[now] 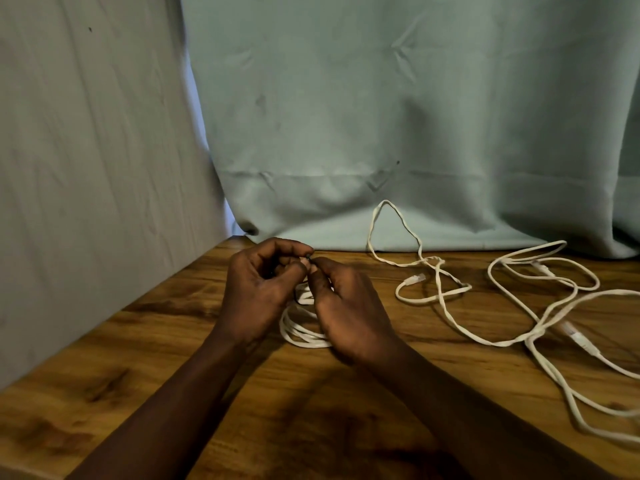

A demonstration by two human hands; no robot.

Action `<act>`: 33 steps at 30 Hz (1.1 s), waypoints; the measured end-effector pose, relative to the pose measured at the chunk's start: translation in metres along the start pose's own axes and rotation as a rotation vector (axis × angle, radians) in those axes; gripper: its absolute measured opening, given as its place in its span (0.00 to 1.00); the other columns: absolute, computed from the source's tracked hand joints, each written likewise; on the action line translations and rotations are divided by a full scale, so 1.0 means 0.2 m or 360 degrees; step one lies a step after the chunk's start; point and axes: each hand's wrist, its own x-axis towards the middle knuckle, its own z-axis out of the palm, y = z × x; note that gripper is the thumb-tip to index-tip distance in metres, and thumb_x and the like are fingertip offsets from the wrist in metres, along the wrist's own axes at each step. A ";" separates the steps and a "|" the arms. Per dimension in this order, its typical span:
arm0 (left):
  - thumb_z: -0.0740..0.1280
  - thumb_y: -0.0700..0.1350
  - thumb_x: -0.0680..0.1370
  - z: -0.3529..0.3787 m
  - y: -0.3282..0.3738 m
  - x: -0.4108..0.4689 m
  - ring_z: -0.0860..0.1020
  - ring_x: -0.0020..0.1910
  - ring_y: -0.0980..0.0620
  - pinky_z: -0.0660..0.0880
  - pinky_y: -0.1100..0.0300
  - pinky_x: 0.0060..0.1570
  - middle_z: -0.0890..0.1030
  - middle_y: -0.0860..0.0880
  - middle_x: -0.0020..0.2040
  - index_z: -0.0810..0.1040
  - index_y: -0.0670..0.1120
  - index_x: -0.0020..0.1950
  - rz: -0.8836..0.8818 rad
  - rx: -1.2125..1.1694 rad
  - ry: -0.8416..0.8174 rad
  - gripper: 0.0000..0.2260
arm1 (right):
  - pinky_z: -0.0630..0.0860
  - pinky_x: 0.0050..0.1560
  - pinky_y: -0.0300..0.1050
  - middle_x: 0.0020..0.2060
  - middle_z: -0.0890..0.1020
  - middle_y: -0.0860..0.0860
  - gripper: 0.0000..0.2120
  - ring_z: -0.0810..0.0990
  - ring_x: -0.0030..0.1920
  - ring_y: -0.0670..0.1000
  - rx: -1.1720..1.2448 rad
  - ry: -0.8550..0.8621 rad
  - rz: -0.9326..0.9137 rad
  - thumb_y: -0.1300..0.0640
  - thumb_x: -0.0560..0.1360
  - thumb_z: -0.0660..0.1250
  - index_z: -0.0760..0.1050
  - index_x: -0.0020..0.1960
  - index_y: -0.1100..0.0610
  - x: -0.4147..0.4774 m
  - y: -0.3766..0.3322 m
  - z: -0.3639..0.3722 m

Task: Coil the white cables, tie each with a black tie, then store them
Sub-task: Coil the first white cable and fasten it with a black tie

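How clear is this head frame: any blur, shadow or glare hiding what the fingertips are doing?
Head view: dim light, no glare; the left hand and right hand are slightly soft, so the black tie they pinch reads only as a dark speck; the hands cover much of the coiled cable; forearm shadows darken the table; loose cables at right are legible.

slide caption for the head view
Left hand and right hand pinch a black tie over a coiled cable; loose cables sprawl beside it.
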 end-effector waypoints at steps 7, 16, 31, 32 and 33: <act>0.74 0.34 0.76 0.00 0.00 0.00 0.83 0.46 0.47 0.81 0.54 0.49 0.86 0.49 0.44 0.85 0.44 0.50 -0.0038 -0.0064 -0.0065 0.08 | 0.79 0.52 0.53 0.48 0.84 0.44 0.13 0.81 0.48 0.45 -0.0022 0.0006 0.0016 0.47 0.85 0.55 0.78 0.59 0.46 -0.01 0.00 0.00; 0.69 0.31 0.77 0.00 0.01 0.00 0.84 0.46 0.50 0.81 0.60 0.44 0.86 0.46 0.45 0.84 0.39 0.52 -0.0224 -0.0274 -0.0015 0.07 | 0.78 0.49 0.50 0.48 0.83 0.44 0.13 0.81 0.47 0.44 -0.0048 -0.0021 0.0000 0.47 0.86 0.55 0.77 0.60 0.45 -0.01 -0.01 -0.01; 0.69 0.33 0.77 0.00 0.03 0.01 0.84 0.41 0.52 0.80 0.62 0.40 0.86 0.46 0.41 0.83 0.36 0.50 -0.0308 -0.0384 -0.0085 0.05 | 0.78 0.47 0.49 0.46 0.84 0.44 0.15 0.82 0.46 0.45 -0.0084 -0.0071 -0.0022 0.44 0.86 0.55 0.79 0.60 0.46 0.00 0.00 -0.02; 0.69 0.34 0.76 -0.01 0.03 0.01 0.84 0.41 0.53 0.80 0.63 0.41 0.86 0.47 0.41 0.83 0.35 0.50 -0.0286 -0.0364 -0.0083 0.05 | 0.78 0.47 0.48 0.46 0.84 0.44 0.15 0.81 0.46 0.45 -0.0091 -0.0069 -0.0031 0.44 0.86 0.55 0.79 0.60 0.46 0.00 0.00 -0.02; 0.70 0.34 0.75 -0.01 0.04 0.01 0.84 0.41 0.53 0.80 0.63 0.41 0.86 0.48 0.41 0.83 0.36 0.50 -0.0255 -0.0336 -0.0091 0.05 | 0.78 0.47 0.49 0.45 0.84 0.44 0.16 0.82 0.45 0.45 -0.0092 -0.0072 -0.0036 0.44 0.86 0.55 0.80 0.59 0.46 0.00 0.00 -0.02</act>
